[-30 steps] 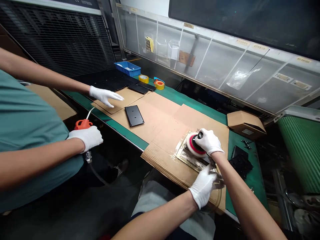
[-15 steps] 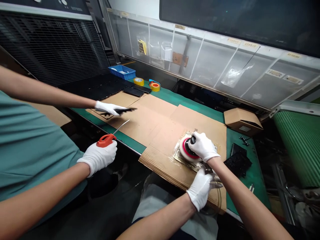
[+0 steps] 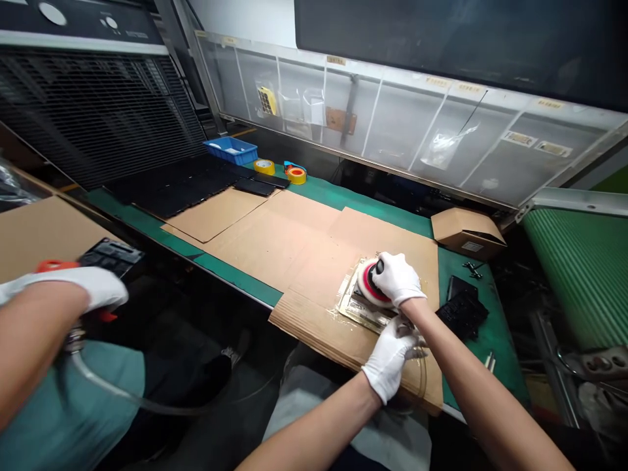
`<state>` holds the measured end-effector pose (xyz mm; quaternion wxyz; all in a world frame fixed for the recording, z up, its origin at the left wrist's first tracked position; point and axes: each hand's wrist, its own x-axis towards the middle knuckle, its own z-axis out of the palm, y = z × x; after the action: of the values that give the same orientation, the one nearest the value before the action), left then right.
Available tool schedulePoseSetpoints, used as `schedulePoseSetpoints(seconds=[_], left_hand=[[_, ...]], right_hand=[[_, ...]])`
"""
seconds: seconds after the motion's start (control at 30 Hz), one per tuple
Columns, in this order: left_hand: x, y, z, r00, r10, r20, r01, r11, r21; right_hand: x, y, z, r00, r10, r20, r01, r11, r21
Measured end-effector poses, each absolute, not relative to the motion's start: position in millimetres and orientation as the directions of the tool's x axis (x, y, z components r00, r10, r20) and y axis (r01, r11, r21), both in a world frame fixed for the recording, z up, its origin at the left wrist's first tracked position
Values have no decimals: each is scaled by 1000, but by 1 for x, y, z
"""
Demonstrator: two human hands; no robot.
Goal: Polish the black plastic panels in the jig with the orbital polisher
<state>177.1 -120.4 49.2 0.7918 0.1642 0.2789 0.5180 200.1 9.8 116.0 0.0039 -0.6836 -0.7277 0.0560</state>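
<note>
Head view: gloved right hand [image 3: 398,278] has its fingers closed over the orbital polisher [image 3: 371,282], pad flat on a film-covered plate [image 3: 354,302] atop a cardboard sheet [image 3: 314,337], gloved left hand [image 3: 390,362] at the plate's near edge, fingers' grip unclear; level, even pressure seems best.

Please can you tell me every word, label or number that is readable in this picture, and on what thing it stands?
No text can be read; every mark is too small or blurred.
White label on the cardboard box: too small to read.
Two labels on the clear panel: too small to read.
Tags along the panel's top edge: too blurred to read.
</note>
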Motion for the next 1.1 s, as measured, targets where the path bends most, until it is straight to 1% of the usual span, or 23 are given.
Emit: schedulePoseSetpoints(seconds=[0.07, 0.13, 0.27, 0.4, 0.43, 0.57, 0.6, 0.7, 0.73, 0.87, 0.9, 1.0, 1.03, 1.1], left_hand=[[182, -128, 46, 321, 904, -282, -715, 426, 554], [186, -136, 44, 354, 888, -295, -684, 460, 566], [188, -145, 45, 388, 862, -326, -621, 506, 599], [186, -141, 49, 373, 860, -348, -632, 511, 583], [186, -140, 49, 367, 864, -345, -643, 504, 577], [186, -137, 48, 356, 870, -341, -667, 492, 559], [186, -137, 48, 357, 867, -347, -667, 496, 556], [187, -139, 46, 372, 856, -359, -660, 516, 546], [187, -139, 45, 382, 853, -355, -653, 521, 549], [187, -139, 44, 401, 846, -353, -627, 534, 568], [187, -139, 45, 403, 843, -357, -619, 538, 572], [186, -139, 49, 405, 840, -360, -619, 542, 568], [186, -138, 50, 404, 845, -350, -630, 534, 563], [185, -137, 53, 396, 859, -325, -651, 512, 560]], right_hand=[[203, 5, 114, -119, 987, -106, 989, 108, -104], [205, 3, 114, -124, 986, -113, 988, 112, -111], [206, 8, 115, -14, 997, -70, 996, 8, -86], [206, 13, 117, -129, 986, -107, 982, 113, -149], [206, 14, 118, -130, 985, -111, 982, 113, -153], [206, 13, 119, -7, 997, -82, 995, -1, -98], [207, 11, 118, -24, 997, -79, 994, 16, -105], [208, 6, 117, -148, 985, -86, 977, 133, -164], [209, 6, 116, -155, 984, -83, 976, 139, -170], [211, 9, 114, -12, 1000, -21, 992, 10, -128], [211, 9, 113, -18, 1000, -11, 991, 16, -135], [208, 6, 111, -147, 988, -41, 970, 135, -204], [207, 6, 111, -167, 985, -52, 963, 152, -223], [205, 7, 113, -122, 991, -51, 969, 108, -221]])
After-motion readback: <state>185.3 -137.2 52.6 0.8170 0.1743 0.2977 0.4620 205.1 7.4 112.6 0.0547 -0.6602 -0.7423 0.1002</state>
